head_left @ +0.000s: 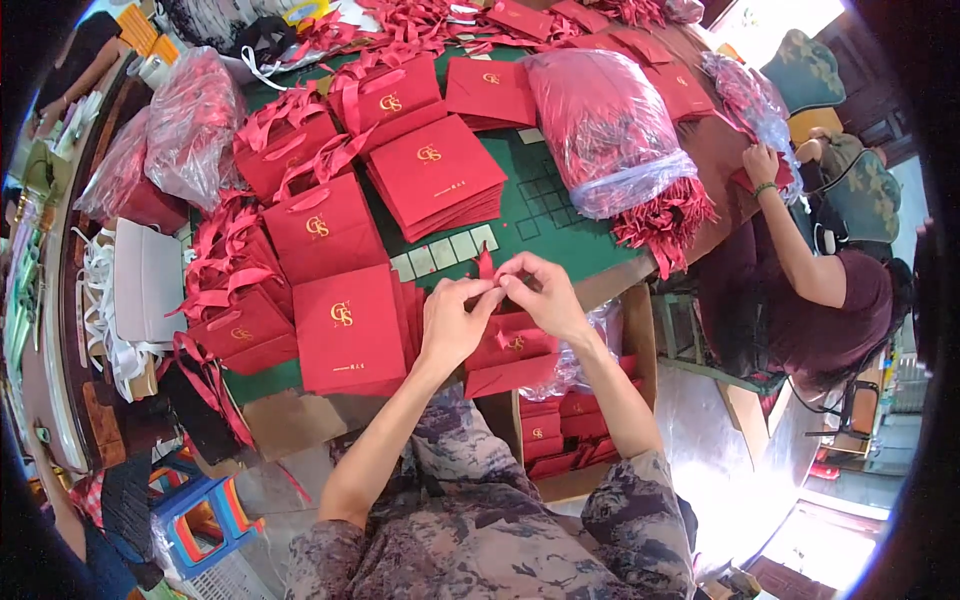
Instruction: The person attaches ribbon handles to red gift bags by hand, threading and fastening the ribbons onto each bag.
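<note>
My left hand [456, 318] and my right hand [541, 297] meet in front of me at the table's near edge, thumbs and fingertips pinched together. Between them they hold a red ribbon [487, 264], whose end sticks up past the fingers. Just under my hands is a red paper bag [512, 376] with a gold emblem. Left of my left hand a row of flat red bags [350, 330] leans in a stack. Beyond it lies another stack of red bags [437, 170], and finished-looking bags with ribbon handles [318, 225] stand to the left.
A large plastic-wrapped bundle of red ribbons [610, 120] lies on the green tabletop [535, 165]. Below the edge stands an open carton [645, 350] of red bags. Another person [800, 280] works at the right. Colourful stools [205, 520] are at lower left.
</note>
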Action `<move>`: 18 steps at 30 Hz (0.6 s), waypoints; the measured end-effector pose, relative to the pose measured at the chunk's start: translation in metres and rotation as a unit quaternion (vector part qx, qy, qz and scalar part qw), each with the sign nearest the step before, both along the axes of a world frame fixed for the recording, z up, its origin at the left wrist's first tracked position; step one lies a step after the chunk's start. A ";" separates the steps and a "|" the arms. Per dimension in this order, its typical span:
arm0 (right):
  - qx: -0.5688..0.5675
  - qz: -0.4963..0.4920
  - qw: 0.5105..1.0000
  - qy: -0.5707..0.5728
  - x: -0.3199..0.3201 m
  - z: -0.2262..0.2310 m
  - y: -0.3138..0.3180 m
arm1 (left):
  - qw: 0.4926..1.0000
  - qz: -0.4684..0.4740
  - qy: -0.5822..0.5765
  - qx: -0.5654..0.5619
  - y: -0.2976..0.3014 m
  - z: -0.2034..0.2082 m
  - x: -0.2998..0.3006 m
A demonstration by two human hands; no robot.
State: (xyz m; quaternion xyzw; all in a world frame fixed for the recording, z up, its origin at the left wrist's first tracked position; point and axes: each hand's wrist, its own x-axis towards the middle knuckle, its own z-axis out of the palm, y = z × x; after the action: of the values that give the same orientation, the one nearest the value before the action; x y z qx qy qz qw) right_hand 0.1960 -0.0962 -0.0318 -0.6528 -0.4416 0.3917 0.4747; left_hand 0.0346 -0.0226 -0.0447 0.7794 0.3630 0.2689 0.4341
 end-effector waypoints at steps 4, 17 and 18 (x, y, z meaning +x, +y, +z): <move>0.046 -0.094 0.989 0.108 0.011 0.011 0.000 | 0.988 0.115 -0.090 0.041 -0.024 0.005 -0.007; 0.077 -0.133 0.988 -0.006 0.043 0.009 0.025 | 0.982 -0.103 -0.044 -0.152 -0.058 0.016 -0.052; 0.085 -0.119 0.989 0.000 0.040 0.010 0.030 | 0.975 -0.101 -0.068 -0.188 -0.055 0.013 -0.058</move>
State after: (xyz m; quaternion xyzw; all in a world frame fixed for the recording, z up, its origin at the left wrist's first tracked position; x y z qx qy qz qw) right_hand 0.2365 -0.0661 -0.0214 -0.6580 -0.3924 0.2936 0.5717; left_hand -0.0233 -0.0780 -0.0315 0.6965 0.2960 0.2030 0.6214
